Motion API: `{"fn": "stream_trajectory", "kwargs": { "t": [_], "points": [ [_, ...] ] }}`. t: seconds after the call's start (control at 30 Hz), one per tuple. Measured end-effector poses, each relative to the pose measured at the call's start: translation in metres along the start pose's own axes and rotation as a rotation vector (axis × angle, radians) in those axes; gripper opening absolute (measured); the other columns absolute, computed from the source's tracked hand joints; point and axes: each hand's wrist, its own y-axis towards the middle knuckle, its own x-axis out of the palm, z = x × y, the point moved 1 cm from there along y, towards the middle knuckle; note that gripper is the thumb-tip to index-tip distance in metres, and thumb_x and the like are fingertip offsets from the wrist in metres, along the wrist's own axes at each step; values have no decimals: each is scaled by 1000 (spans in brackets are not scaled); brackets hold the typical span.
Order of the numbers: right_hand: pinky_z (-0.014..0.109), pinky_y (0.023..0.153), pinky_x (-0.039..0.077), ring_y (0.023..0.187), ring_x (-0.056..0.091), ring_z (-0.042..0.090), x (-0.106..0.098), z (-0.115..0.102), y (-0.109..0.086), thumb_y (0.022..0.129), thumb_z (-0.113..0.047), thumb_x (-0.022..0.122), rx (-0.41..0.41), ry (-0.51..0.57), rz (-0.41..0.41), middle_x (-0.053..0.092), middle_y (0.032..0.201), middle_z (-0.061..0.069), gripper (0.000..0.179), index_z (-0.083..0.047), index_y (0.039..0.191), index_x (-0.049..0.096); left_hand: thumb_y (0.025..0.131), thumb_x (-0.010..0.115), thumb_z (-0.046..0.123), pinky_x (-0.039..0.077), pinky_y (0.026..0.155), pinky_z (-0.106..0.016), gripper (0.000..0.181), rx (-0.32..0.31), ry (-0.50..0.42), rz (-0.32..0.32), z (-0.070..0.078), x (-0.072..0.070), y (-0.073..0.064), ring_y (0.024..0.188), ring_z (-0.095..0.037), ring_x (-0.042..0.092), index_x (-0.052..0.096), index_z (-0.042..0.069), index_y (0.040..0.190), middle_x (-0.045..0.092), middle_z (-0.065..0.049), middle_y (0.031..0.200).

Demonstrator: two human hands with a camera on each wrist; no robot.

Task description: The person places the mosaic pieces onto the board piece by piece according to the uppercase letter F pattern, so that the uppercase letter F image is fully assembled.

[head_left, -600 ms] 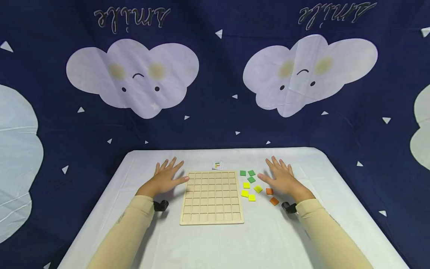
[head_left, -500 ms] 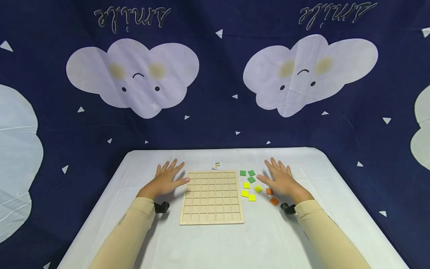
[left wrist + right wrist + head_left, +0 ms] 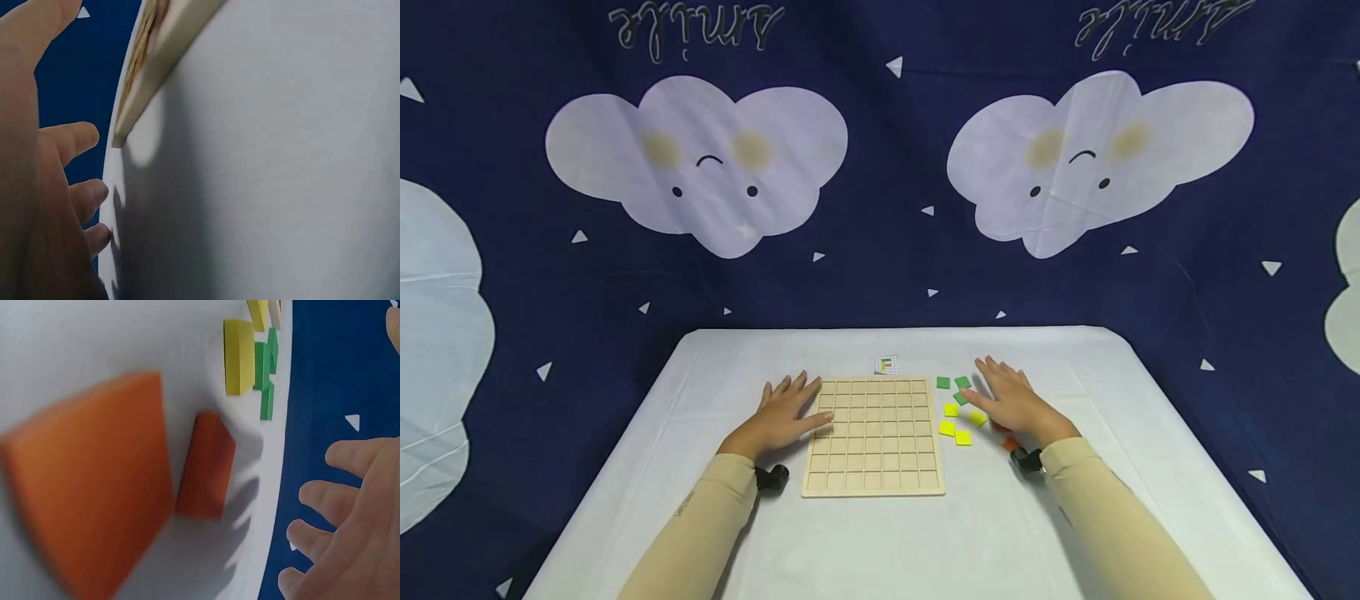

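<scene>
A square wooden grid board (image 3: 874, 450) lies flat on the white table. My left hand (image 3: 782, 419) is spread at the board's left edge, its thumb over the outer column of cells; the left wrist view shows the fingers raised above the tabletop, holding nothing. To the right of the board lie several yellow tiles (image 3: 962, 438) and three green tiles (image 3: 943, 382). My right hand (image 3: 1017, 406), fingers extended and holding nothing, hovers over the right side of these tiles. Two orange tiles (image 3: 100, 481) sit under it, partly hidden in the head view.
A small printed card (image 3: 886, 364) with a coloured grid pattern lies behind the board. The white table (image 3: 865, 550) ends at a dark blue curtain (image 3: 880, 167) with cloud prints. Black wrist cameras (image 3: 772, 478) sit close above the cloth.
Both hands have moved inward and slightly toward the person. My right hand now covers part of the orange tiles. The tiles and board have stayed put; the head view has tilted slightly.
</scene>
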Motion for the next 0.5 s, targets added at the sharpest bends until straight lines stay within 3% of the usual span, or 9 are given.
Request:
{"fn": "stream_trajectory", "kwargs": {
  "t": [0.3,0.5],
  "points": [
    [66,123,4,156,15,45,5,-17,21,103,-72,44,-39,24,-15,25,169,23,98,0,166,25,97,54,74,-7,122,-66,97,33,-10,25,5,7,-2,156,-48,9,31,11,167,19,-21,171],
    [60,124,18,155,20,42,10,-23,32,102,-68,53,-46,58,-62,24,170,21,99,-1,167,22,95,59,72,-7,123,-62,104,37,-13,6,10,12,-3,157,-44,7,25,7,168,17,-20,172]
  ]
}}
